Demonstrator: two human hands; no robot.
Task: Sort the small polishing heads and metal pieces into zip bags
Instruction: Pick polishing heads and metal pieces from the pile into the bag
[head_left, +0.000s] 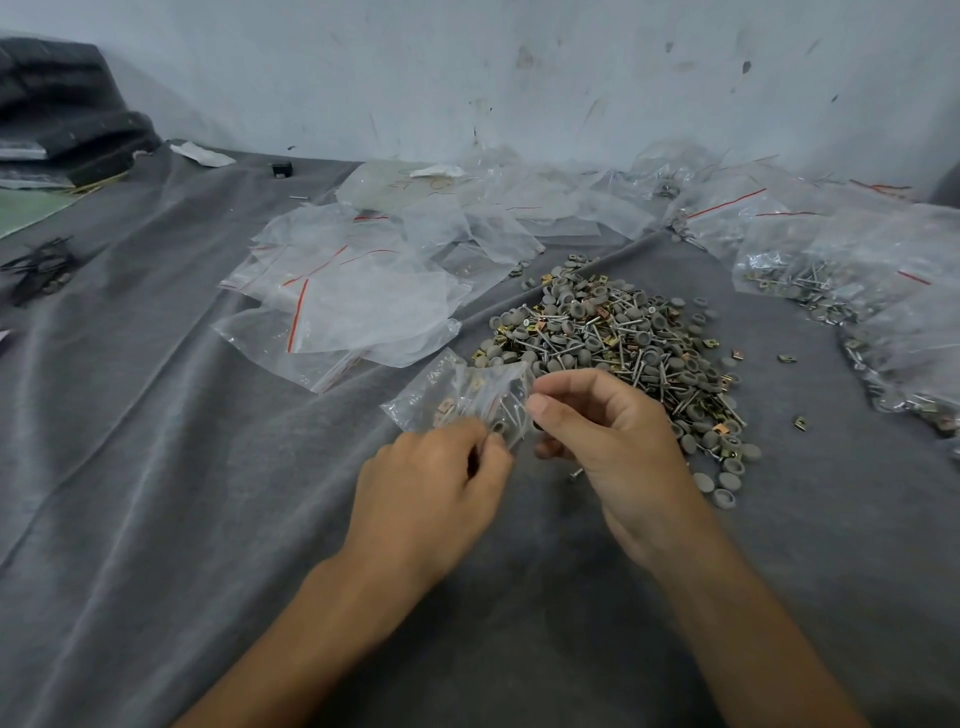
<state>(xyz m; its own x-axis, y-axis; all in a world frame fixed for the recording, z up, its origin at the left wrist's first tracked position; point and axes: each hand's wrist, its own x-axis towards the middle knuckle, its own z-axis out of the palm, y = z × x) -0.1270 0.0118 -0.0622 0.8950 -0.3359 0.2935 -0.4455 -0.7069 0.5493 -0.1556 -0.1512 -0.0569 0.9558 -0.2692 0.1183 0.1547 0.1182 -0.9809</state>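
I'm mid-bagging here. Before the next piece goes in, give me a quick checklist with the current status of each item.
1. Grip on the small zip bag: the left hand pinches its near edge. Ok.
2. Bag mouth open: crumpled plastic hides it. Cannot tell.
3. Piece ready in the right hand: thumb and forefinger meet at the bag's right edge, and what they pinch is hidden. Cannot tell.
4. Bag contents started: brass-coloured clips and pins show inside. Ok.
5. Supply: the pile of loose parts lies just behind the right hand. Ok.
6. Spares: empty bags lie beyond the left hand. Ok.
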